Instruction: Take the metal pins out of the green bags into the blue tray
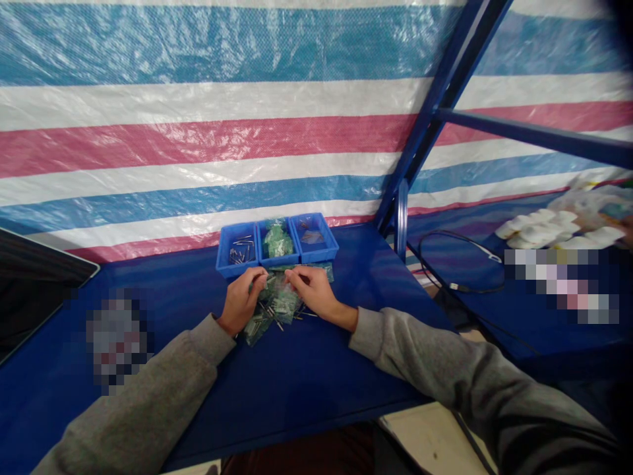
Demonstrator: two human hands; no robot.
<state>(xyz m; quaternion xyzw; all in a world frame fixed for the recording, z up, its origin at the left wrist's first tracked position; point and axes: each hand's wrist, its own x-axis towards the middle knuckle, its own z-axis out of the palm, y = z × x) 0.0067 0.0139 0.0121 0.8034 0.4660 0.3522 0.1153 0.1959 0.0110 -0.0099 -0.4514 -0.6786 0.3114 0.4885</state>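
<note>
My left hand point(242, 300) is closed in a pinch, thumb against forefinger, over the left side of a pile of small green-tinted plastic bags point(258, 326). Across from it, my right hand point(316, 290) pinches in the same way. Between the fingertips is a small clear plastic bag point(285, 288), its edges partly hidden by the fingers. Thin metal pins point(277, 320) lie loose among the bags below both hands. Just behind the hands stand three joined blue bins: the left bin point(225, 269) holds metal pins, the middle bin point(280, 262) green plastic bags, the right bin point(316, 254) a few small pieces.
The blue table point(306, 389) runs under everything. A blurred-out item point(119, 340) lies at left, near a dark panel point(44, 290). To the right are a blue metal frame point(420, 145), a black cable point(475, 288) and white bundles point(539, 227). A striped sheet point(222, 142) hangs behind.
</note>
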